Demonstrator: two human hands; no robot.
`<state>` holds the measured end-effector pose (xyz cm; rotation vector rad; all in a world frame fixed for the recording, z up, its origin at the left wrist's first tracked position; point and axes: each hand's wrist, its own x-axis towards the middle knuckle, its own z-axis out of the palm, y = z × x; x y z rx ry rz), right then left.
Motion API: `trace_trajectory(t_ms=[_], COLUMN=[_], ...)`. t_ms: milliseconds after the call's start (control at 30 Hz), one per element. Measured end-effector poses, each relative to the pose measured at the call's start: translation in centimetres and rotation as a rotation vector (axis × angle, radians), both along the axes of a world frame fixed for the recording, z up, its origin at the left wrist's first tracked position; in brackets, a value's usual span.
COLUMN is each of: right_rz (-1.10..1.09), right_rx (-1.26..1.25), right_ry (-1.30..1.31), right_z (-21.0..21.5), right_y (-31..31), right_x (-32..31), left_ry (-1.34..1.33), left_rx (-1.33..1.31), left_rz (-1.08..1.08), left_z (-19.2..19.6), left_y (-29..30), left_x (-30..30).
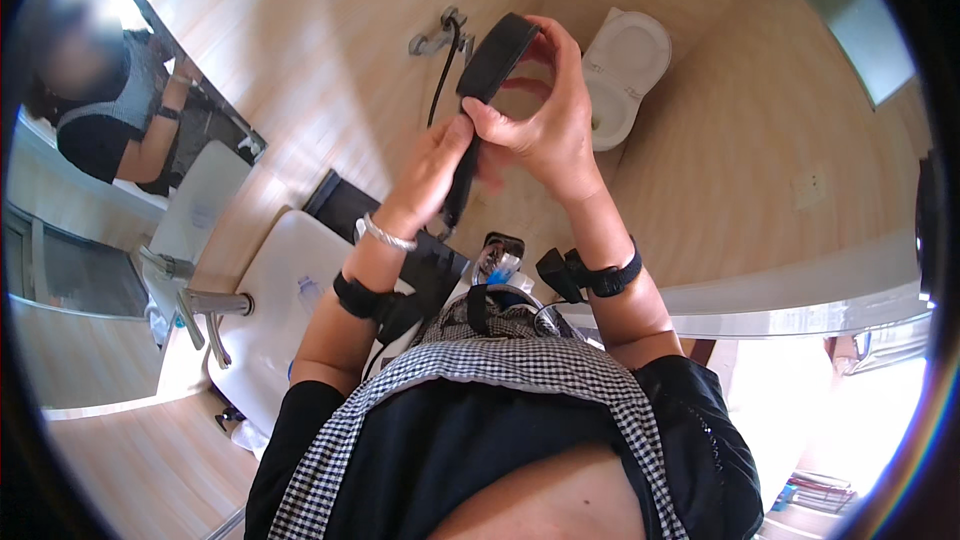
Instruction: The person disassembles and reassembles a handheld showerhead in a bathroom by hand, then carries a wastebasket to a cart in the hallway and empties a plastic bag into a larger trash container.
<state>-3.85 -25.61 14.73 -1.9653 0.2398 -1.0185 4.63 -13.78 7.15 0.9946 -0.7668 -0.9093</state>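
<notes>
A wide black strap [497, 58], looped over at its top, is held up in front of me. My right hand [552, 125] grips it from the right, with the thumb pressed on its near side and the fingers curled behind the loop. Lower down, my left hand [437, 165] is closed around the strap's narrower part. A small metal clasp hangs at the strap's lower end, beside a black bag [350, 208] at the sink. Whether the clasp joins the bag I cannot tell.
To the left is a white sink [262, 325] with a metal faucet [222, 304], below a wall mirror [75, 250]. A white toilet [630, 50] stands ahead on the right. A shower mixer [440, 37] with a black hose is on the far wall. Small items lie in a dark container [503, 240].
</notes>
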Motion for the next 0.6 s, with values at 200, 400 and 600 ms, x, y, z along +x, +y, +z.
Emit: trace_trajectory(t_ms=[200,400,600], right_rz=[0.119,0.659,0.871], right_rx=[0.182,0.792,0.885], right_ry=[-0.155,-0.345,-0.436], right_z=[0.3,1.4,1.3], right_y=[-0.9,-2.4,-2.4], right_x=[-1.2,-3.5,-3.9], left_ry=[0.169,0.205,0.174], left_rx=[0.006,-0.059,0.007], left_rz=[0.083,0.019,0.052], left_z=[3.8,6.7,8.8], left_y=[1.1,1.1,1.7], left_x=[-1.7,-1.8,-3.4])
